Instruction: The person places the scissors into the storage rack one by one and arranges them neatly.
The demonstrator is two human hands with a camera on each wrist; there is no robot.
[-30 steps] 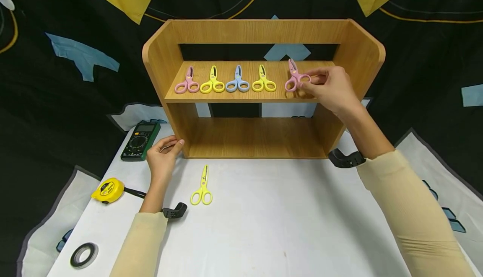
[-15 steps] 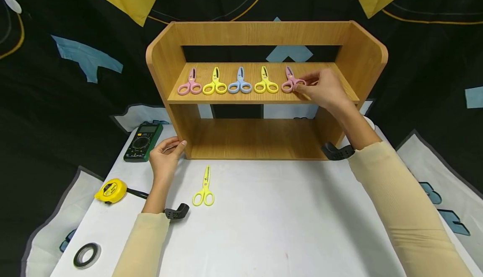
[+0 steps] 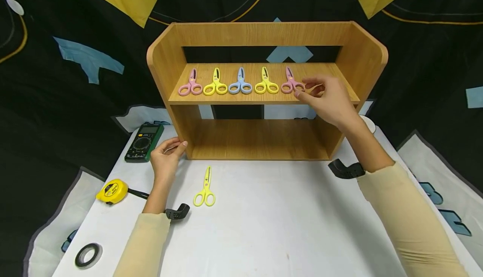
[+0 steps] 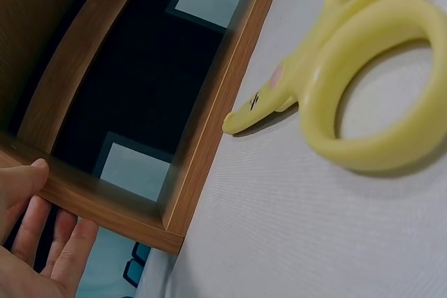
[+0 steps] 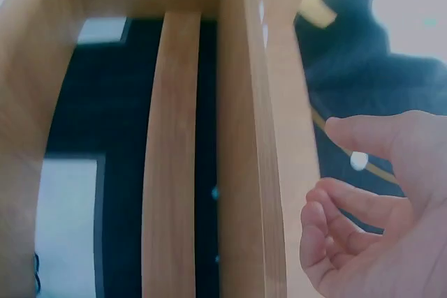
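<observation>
Head view, right hand: the right hand [image 3: 329, 100] is seen released, fingers loosely spread just right of the pink scissors [image 3: 291, 82], which lie on the upper board of the wooden shelf [image 3: 264, 97], rightmost in a row of five.
Head view, left hand: the left hand [image 3: 166, 156] is rested with relaxed fingers against the shelf's near left corner; nothing is grasped. Yellow scissors [image 3: 205, 189] lie on the white table [image 3: 286, 226] just to its right.
Head view, risk: the pink scissors could be nudged askew by the nearby fingertips, since they lie near the board's front edge.
Head view, change: half a second ago the handle was touched by the fingers; it is now let go and the hand is drawn slightly back.
Left wrist view: fingers [image 4: 42, 235] are laid along the shelf's base edge [image 4: 105, 204]; the yellow scissors [image 4: 363, 95] are seen apart from them. Risk: the shelf could be shifted if it is pushed.
Right wrist view: an empty, loosely curled hand [image 5: 370, 214] is shown beside the shelf boards [image 5: 244, 137]; the scissors are not visible.
</observation>
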